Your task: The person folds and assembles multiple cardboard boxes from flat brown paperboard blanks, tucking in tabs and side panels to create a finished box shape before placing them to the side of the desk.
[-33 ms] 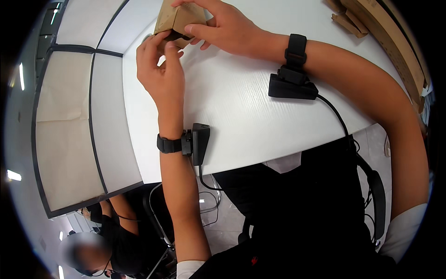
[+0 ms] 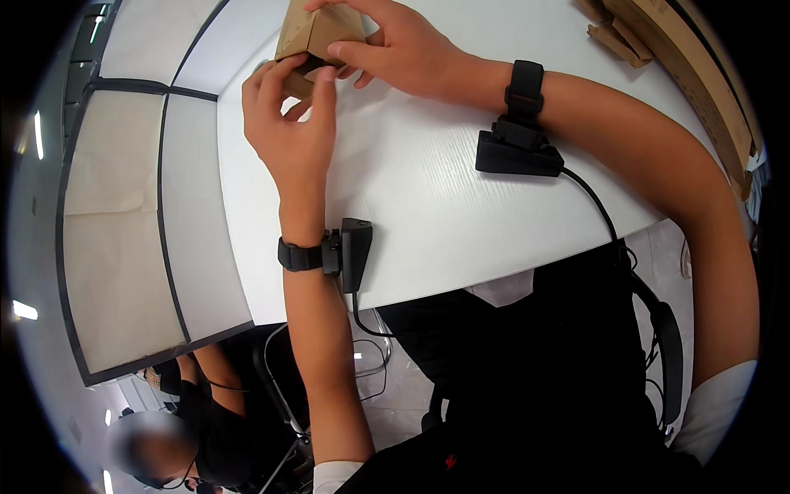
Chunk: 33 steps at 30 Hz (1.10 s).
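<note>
A small brown cardboard box (image 2: 329, 31), tilted, is at the far end of the table and is partly cut off by the upper edge of the view. Around its right side my right hand (image 2: 411, 56) is closed, thumb pressed on the near face and index finger over the top. My left hand (image 2: 290, 142) grips the near left end, fingers curled at its edge and thumb by a flap at a dark opening. What lies inside the box cannot be made out.
The white table (image 2: 428, 206) carries brown cardboard pieces (image 2: 621, 41) at the far right. A pale partition (image 2: 123, 230) with dark frames borders the left side. Cables hang from black devices (image 2: 518, 155) strapped to both wrists. Another person (image 2: 222, 428) sits beyond the partition, lower left.
My left thumb has moved slightly right and up along the box's near end. The right hand and the box have barely moved.
</note>
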Each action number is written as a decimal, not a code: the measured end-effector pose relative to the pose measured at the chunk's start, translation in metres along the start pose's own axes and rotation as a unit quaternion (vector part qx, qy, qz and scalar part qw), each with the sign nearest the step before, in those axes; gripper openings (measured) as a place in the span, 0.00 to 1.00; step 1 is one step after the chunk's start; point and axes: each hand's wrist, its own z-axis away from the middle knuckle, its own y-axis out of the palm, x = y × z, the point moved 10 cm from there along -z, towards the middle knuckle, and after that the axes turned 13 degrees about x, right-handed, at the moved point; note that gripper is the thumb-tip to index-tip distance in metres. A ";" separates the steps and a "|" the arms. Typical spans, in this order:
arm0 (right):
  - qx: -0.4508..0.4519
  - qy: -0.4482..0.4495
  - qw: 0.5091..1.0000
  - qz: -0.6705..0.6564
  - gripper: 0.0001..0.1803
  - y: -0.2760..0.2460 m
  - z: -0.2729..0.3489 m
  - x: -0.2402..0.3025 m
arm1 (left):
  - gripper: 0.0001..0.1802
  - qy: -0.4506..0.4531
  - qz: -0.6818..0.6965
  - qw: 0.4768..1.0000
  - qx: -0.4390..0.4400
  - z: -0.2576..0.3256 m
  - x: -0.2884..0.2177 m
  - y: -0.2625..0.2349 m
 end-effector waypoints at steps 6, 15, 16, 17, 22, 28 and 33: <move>0.053 0.134 0.982 -0.118 0.28 0.011 -0.001 -0.020 | 0.12 0.028 -0.169 0.985 -0.020 0.002 -0.008 -0.002; -0.031 -0.060 0.975 0.212 0.32 -0.002 0.003 0.011 | 0.11 0.043 -0.148 0.987 -0.036 0.005 -0.009 -0.001; -0.026 -0.013 0.982 0.187 0.32 -0.005 0.002 0.004 | 0.09 0.053 -0.147 0.987 -0.029 0.004 -0.009 0.001; -0.021 0.033 0.986 0.162 0.33 -0.007 0.002 -0.004 | 0.08 0.063 -0.146 0.987 -0.022 0.004 -0.009 0.003; -0.012 0.075 0.986 0.146 0.31 -0.010 0.000 -0.004 | 0.05 0.088 -0.144 0.986 -0.008 0.004 -0.012 0.007; 0.001 0.074 0.991 0.110 0.28 -0.007 -0.002 -0.001 | 0.08 0.110 -0.182 0.977 -0.017 0.006 -0.021 0.004; 0.007 0.055 0.991 0.119 0.27 0.006 0.002 -0.029 | 0.14 0.042 -0.148 0.987 -0.053 0.006 -0.012 -0.007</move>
